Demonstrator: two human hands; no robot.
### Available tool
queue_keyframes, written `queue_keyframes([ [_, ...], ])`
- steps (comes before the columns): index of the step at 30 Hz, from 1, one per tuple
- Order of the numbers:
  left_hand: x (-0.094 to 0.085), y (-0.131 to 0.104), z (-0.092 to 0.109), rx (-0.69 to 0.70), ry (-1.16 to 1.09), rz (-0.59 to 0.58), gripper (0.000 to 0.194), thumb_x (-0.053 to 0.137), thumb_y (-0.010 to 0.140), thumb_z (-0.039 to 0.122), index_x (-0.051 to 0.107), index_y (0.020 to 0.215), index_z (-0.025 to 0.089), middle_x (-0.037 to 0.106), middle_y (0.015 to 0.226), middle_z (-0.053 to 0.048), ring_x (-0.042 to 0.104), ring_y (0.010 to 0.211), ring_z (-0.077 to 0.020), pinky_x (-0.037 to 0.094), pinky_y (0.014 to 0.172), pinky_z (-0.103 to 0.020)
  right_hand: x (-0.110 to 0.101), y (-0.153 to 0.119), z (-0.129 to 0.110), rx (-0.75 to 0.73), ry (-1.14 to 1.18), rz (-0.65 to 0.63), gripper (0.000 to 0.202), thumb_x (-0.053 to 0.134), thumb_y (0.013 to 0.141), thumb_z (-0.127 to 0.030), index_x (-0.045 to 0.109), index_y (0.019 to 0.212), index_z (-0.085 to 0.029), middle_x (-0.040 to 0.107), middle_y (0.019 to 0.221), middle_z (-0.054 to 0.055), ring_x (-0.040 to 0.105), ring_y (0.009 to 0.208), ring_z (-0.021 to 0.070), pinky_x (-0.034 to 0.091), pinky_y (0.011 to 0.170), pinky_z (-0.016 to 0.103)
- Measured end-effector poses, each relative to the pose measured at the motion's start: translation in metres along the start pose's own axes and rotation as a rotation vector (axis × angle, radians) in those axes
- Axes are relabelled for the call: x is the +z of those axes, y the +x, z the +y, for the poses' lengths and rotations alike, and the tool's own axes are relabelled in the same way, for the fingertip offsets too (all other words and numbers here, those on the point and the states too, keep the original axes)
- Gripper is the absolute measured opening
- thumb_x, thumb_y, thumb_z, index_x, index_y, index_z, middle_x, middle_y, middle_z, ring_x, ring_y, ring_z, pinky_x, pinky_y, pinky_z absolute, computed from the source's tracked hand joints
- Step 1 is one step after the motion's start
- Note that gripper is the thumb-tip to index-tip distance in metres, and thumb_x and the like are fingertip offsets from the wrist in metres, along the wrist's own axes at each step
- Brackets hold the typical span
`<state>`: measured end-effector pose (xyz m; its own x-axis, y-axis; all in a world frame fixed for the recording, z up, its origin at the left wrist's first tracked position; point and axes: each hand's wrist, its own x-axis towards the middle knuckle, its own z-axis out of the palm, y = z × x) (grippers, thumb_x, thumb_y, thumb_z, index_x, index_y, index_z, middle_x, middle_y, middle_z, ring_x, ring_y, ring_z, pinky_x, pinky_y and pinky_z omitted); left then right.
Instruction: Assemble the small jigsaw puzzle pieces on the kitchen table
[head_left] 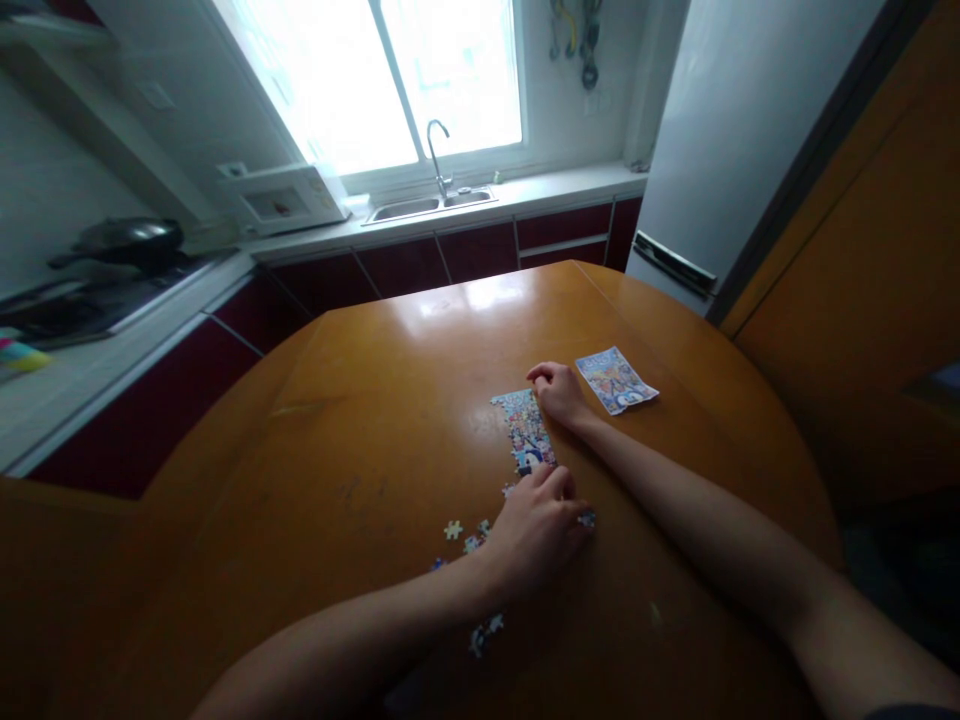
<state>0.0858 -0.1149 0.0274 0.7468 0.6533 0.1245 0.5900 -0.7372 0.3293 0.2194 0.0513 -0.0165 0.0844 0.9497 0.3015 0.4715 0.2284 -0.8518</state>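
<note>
A partly joined jigsaw puzzle (526, 425) with a crowded, colourful picture lies flat on the wooden table. My left hand (538, 525) reaches over its near end, fingers bent down; a small puzzle piece (587, 520) shows at its fingertips. By the puzzle's upper right edge rests my right hand (559, 393), loosely curled, with no piece visible in it. Left of my left wrist are several loose pieces, among them a pale yellow one (453, 530). More loose pieces (478, 638) lie below my left forearm, which hides part of that area.
A printed picture sheet (615, 380) lies right of my right hand. The rounded wooden table (360, 400) fills the foreground. Beyond it are a counter with a sink (409, 208), a white microwave (289, 200), a stove with a dark pan (127, 238) and a refrigerator (742, 130).
</note>
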Motion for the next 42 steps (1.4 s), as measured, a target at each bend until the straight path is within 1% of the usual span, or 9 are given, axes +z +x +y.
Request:
queue_keyframes([
  [7, 0.002, 0.002, 0.001, 0.026, -0.045, -0.026, 0.006, 0.067, 0.088, 0.026, 0.071, 0.086, 0.022, 0.063, 0.102, -0.007, 0.052, 0.097, -0.0240, 0.051, 0.084, -0.038, 0.002, 0.001, 0.004, -0.007, 0.002, -0.001, 0.025, 0.050, 0.080, -0.012, 0.074, 0.081, -0.018, 0.075, 0.088, 0.005, 0.067, 0.085, 0.0175, 0.049, 0.080, 0.026],
  [9, 0.001, 0.002, 0.002, 0.019, -0.049, -0.043, 0.006, 0.067, 0.089, 0.025, 0.070, 0.093, 0.021, 0.062, 0.104, -0.007, 0.052, 0.099, -0.0242, 0.051, 0.088, -0.039, 0.003, 0.002, 0.005, -0.009, 0.005, 0.004, 0.025, 0.050, 0.080, -0.012, 0.074, 0.081, -0.018, 0.075, 0.088, 0.005, 0.067, 0.084, 0.0178, 0.049, 0.080, 0.027],
  [13, -0.003, 0.002, 0.002, -0.025, -0.051, -0.040, 0.021, 0.069, 0.088, 0.028, 0.068, 0.109, 0.023, 0.060, 0.108, -0.006, 0.050, 0.103, -0.0250, 0.050, 0.092, -0.040, 0.005, 0.003, 0.008, -0.016, 0.013, 0.010, 0.025, 0.050, 0.079, -0.011, 0.074, 0.080, -0.019, 0.075, 0.088, 0.005, 0.067, 0.085, 0.0188, 0.049, 0.081, 0.028],
  [19, -0.008, 0.002, 0.003, -0.008, -0.080, -0.041, 0.012, 0.068, 0.089, 0.031, 0.074, 0.098, 0.025, 0.059, 0.107, -0.006, 0.049, 0.102, -0.0244, 0.049, 0.092, -0.039, 0.005, 0.003, 0.010, -0.020, 0.022, 0.008, 0.025, 0.051, 0.079, -0.011, 0.074, 0.078, -0.020, 0.075, 0.087, 0.004, 0.068, 0.084, 0.0188, 0.050, 0.080, 0.028],
  [25, -0.004, 0.004, 0.001, -0.001, -0.069, -0.054, 0.013, 0.068, 0.089, 0.031, 0.069, 0.098, 0.022, 0.060, 0.109, -0.006, 0.050, 0.105, -0.0250, 0.048, 0.094, -0.038, 0.004, 0.002, 0.008, -0.025, 0.021, 0.011, 0.024, 0.051, 0.079, -0.011, 0.074, 0.078, -0.020, 0.075, 0.086, 0.004, 0.067, 0.084, 0.0188, 0.050, 0.080, 0.028],
  [30, 0.000, 0.004, -0.001, 0.059, -0.066, -0.100, 0.007, 0.065, 0.089, 0.022, 0.061, 0.093, 0.019, 0.065, 0.095, -0.004, 0.055, 0.092, -0.0213, 0.049, 0.087, -0.035, 0.002, 0.002, 0.007, -0.026, 0.024, 0.010, 0.024, 0.051, 0.078, -0.011, 0.073, 0.077, -0.020, 0.075, 0.085, 0.005, 0.068, 0.083, 0.0198, 0.050, 0.078, 0.030],
  [33, -0.005, 0.006, -0.005, 0.067, -0.138, -0.042, 0.003, 0.062, 0.088, 0.015, 0.061, 0.089, 0.018, 0.067, 0.088, -0.003, 0.056, 0.086, -0.0189, 0.049, 0.081, -0.031, 0.002, 0.002, 0.008, -0.028, 0.030, 0.004, 0.024, 0.051, 0.079, -0.012, 0.073, 0.077, -0.020, 0.075, 0.085, 0.005, 0.068, 0.082, 0.0199, 0.050, 0.078, 0.030],
  [37, -0.022, 0.015, -0.027, -0.007, -0.313, 0.141, 0.008, 0.059, 0.087, 0.013, 0.064, 0.085, 0.018, 0.068, 0.085, -0.002, 0.059, 0.084, -0.0167, 0.048, 0.078, -0.028, 0.003, 0.001, 0.008, -0.027, 0.032, 0.005, 0.024, 0.051, 0.078, -0.011, 0.073, 0.077, -0.020, 0.075, 0.084, 0.005, 0.067, 0.082, 0.0197, 0.051, 0.078, 0.030],
  [42, -0.038, 0.032, -0.095, -0.228, -0.490, 0.355, 0.013, 0.062, 0.088, 0.026, 0.072, 0.091, 0.018, 0.069, 0.078, -0.002, 0.061, 0.070, -0.0134, 0.046, 0.063, -0.024, 0.003, 0.001, 0.007, -0.027, 0.034, 0.002, 0.024, 0.051, 0.078, -0.012, 0.073, 0.077, -0.020, 0.075, 0.083, 0.006, 0.067, 0.080, 0.0200, 0.050, 0.076, 0.030],
])
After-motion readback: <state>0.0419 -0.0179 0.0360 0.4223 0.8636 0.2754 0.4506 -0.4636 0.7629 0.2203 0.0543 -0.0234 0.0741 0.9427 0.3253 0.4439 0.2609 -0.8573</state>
